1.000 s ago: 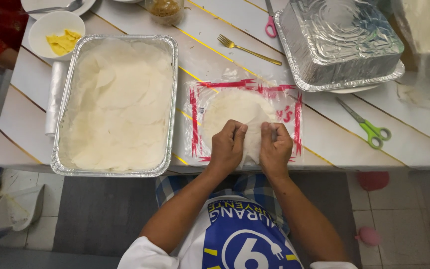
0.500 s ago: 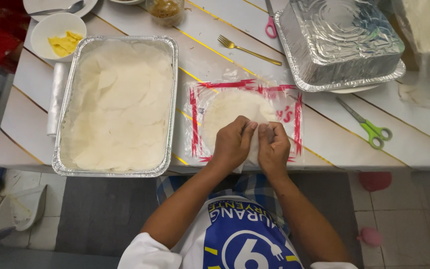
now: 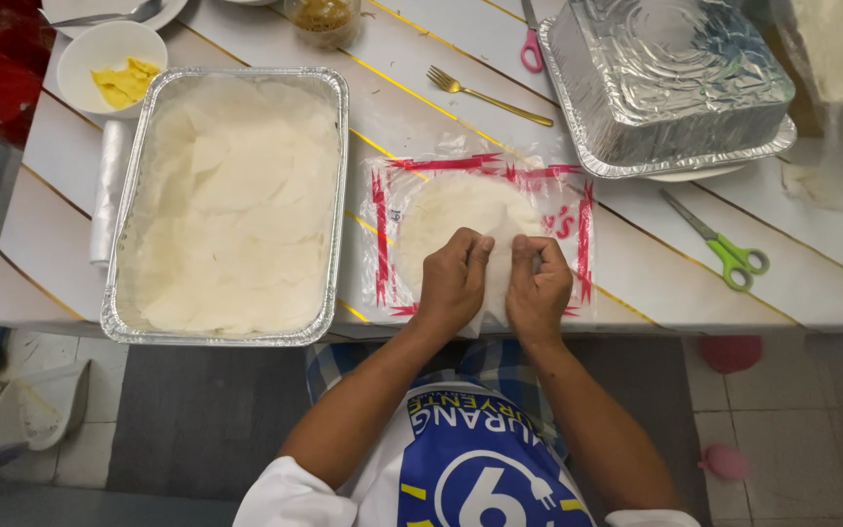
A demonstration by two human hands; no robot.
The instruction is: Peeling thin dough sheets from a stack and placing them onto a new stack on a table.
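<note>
A round, pale flatbread (image 3: 461, 217) lies on a clear plastic bag with red edging (image 3: 582, 229) near the table's front edge. My left hand (image 3: 453, 283) and my right hand (image 3: 539, 290) sit side by side on the flatbread's near edge, each pinching it, with a strip of the bread lifted between them. To the left stands a large foil tray (image 3: 121, 229) lined with torn pieces of the same pale bread.
An upturned foil tray (image 3: 670, 83) sits at the back right. Green-handled scissors (image 3: 719, 244) lie to the right, a gold fork (image 3: 485, 90) behind the bag. A white bowl with yellow bits (image 3: 109, 60) and a jar (image 3: 322, 18) stand at the back left.
Both hands have stayed on the flatbread's near edge, shifting only slightly as they work it; the bread between them looks more pulled apart.
</note>
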